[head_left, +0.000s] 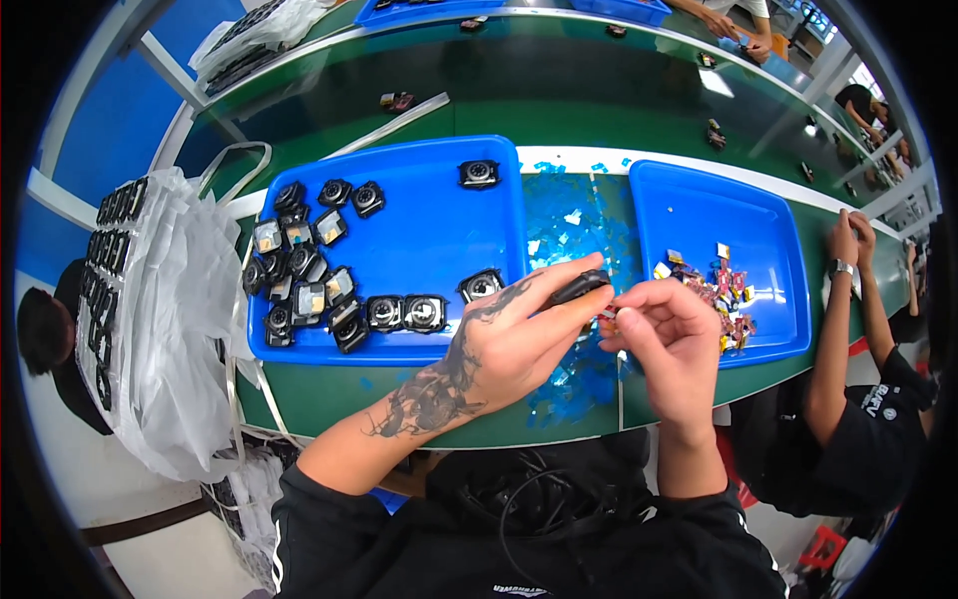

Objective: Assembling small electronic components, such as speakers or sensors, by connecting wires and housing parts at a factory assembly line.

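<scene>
My left hand [514, 344] is closed around a small black part [579, 288], pinching it between thumb and fingers above the table's [329, 394] near edge. My right hand [671, 334] meets it from the right, fingertips pinched on something tiny at the part's end; I cannot tell what it is. Under both hands lies a scatter of blue film scraps [574, 225]. Left of them sits a blue tray [439, 215] holding many black parts [309, 275]. To the right, a second blue tray [738, 215] holds a small pile of coloured bits [720, 285]. Beyond it, another person's arm [833, 329] rests on the table.
</scene>
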A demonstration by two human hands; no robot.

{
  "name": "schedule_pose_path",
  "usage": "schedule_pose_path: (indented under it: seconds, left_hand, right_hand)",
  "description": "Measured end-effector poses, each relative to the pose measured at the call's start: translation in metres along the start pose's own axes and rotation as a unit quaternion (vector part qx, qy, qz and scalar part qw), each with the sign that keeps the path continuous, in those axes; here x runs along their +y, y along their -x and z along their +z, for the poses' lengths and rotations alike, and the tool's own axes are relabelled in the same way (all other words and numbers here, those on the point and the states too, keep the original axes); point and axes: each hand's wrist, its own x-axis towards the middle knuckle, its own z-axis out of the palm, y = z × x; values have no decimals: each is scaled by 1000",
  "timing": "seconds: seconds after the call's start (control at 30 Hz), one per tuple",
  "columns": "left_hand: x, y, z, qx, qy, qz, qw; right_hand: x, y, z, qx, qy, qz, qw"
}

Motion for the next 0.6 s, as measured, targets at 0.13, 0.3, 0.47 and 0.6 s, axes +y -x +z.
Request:
schedule_pose_path:
  seconds: [0.13,0.3,0.47,0.6]
  left_hand:
    - [5,-1,1,-15,-4,8,1000]
    - [8,-2,1,-98,357,-324,870]
    - [7,-2,4,-52,494,-432,753]
    - [5,0,6,-67,483,-398,778]
  right_hand:
    - [-5,-6,-2,21,173,-103,979]
    - [-1,-3,-13,-47,-22,11,999]
    - [1,3,-1,17,-5,12,1000]
    - [8,-1,6,53,112,-70,990]
